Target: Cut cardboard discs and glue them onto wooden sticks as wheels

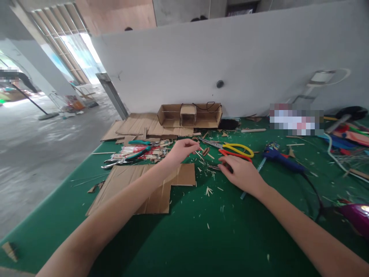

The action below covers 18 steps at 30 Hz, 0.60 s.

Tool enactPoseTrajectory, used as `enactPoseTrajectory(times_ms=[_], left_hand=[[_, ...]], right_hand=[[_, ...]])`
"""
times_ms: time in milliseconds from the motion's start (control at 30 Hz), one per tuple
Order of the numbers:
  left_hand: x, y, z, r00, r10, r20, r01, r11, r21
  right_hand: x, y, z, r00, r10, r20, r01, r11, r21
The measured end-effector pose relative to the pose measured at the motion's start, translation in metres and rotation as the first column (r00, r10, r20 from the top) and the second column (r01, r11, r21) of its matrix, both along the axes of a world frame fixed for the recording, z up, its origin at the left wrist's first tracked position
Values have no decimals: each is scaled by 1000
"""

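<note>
My left hand (184, 150) reaches over the middle of the green table, thumb and fingertips pinched on a thin stick (199, 155) that points down toward the tabletop. To its right, my right hand (242, 173) is closed around a small dark-handled tool with a metal tip (213, 167); its exact kind is mostly hidden by my fingers. Behind the hands lie yellow-handled scissors (238, 148), with an orange handle (235, 154) close above my right fingers. Small wood splinters (209, 191) are scattered around. A cut cardboard sheet (155, 196) lies under my left forearm.
An open cardboard box with compartments (170, 115) stands against the white wall panel (184, 69). Teal-handled pliers (138, 154) rest on packaged sticks at left. A blue glue gun (284, 159) with its cable lies right, near a purple object (356, 215). Clutter fills the far right.
</note>
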<state>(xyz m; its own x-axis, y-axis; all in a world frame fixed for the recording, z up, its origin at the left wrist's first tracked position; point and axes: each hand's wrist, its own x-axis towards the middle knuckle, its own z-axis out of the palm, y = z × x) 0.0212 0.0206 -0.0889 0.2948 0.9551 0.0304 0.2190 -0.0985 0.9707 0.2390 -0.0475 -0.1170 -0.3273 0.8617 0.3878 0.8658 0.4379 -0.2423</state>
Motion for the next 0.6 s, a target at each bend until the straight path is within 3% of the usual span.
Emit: enactPoseTrajectory(times_ms=[167, 333, 500, 600], left_hand=[[3, -20, -13, 991, 14, 134, -6, 998, -60], [6, -25, -12, 997, -25, 74, 28, 999, -38], [-3, -17, 2, 964, -199, -175, 206, 978, 23], [-25, -5, 18, 835, -286, -470, 362, 929, 79]], right_hand=[[-7, -3, 2, 986, 22, -163, -28, 999, -39], [-11, -4, 1, 984, 60, -166, -64, 998, -20], [-8, 1, -2, 985, 19, -169, -25, 999, -32], [-5, 5, -5, 956, -34, -292, 25, 999, -34]])
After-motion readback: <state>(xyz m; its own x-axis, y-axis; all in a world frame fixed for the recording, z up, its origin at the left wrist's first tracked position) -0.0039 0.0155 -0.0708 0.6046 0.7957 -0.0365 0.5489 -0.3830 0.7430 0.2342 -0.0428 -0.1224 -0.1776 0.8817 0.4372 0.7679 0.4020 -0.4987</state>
